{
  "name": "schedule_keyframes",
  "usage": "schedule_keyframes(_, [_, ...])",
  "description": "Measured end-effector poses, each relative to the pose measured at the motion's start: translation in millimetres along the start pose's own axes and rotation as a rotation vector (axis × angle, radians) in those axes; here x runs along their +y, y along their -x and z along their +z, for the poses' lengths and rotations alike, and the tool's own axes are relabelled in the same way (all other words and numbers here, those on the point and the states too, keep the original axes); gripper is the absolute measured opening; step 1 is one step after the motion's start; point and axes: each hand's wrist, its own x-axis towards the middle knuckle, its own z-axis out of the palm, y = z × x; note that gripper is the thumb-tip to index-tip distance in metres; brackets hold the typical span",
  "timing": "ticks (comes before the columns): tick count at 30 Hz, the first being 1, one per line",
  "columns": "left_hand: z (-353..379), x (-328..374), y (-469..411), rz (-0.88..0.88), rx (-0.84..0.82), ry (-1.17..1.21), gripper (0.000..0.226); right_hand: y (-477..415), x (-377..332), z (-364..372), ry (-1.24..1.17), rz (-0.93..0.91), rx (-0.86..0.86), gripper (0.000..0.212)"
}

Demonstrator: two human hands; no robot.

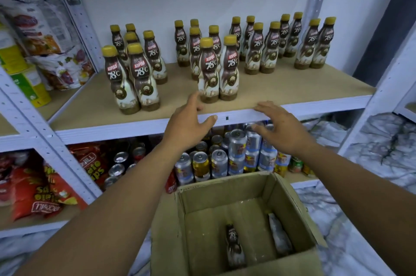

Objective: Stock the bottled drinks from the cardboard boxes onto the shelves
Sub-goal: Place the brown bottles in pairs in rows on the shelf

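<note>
Bottled drinks (258, 48): many yellow-capped, brown-and-white bottles stand upright on the shelf, in loose clusters at left, centre and right, reaching back toward the far wall.
Shelf (292, 90): tan board with a white front rail, set between white perforated uprights.
Front pair (208, 71): two bottles side by side at centre, nearest the shelf's front edge.
Left hand (186, 122): fingers straight and spread, gripping nothing; fingertips just beside the base of the front pair's left bottle, contact unclear.
Right hand (279, 127): fingers loosely spread, empty, over the front rail, right of the front pair.
Cardboard box (290, 197): open, near and low, below both hands; two bottles (234, 244) lie on their sides on its floor, apart.
Cans (236, 152): packed on the lower shelf, beyond the box.
Snack bags (40, 188): red, lower left.
Packets (45, 28): in the left bay, level with the bottles.
</note>
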Motion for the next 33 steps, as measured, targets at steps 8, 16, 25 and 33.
schedule_keyframes(8, [65.2,-17.9,65.0,0.153,0.098,0.056,0.046,76.8,31.0,48.7,-0.022,0.139,-0.064,0.049])
schedule_keyframes(16, [180.9,-76.0,124.2,-0.168,-0.31,0.235,0.036,132.5,88.4,125.7,-0.081,0.376,-0.262,0.051])
schedule_keyframes(25, [272.6,-126.1,133.7,-0.361,-0.454,0.213,0.044,125.1,143.2,211.5,-0.137,0.49,-0.519,0.056])
schedule_keyframes(33, [319.8,-159.4,141.6,-0.475,-0.512,0.224,0.053,115.8,172.4,266.5,0.034,0.391,-0.683,0.06])
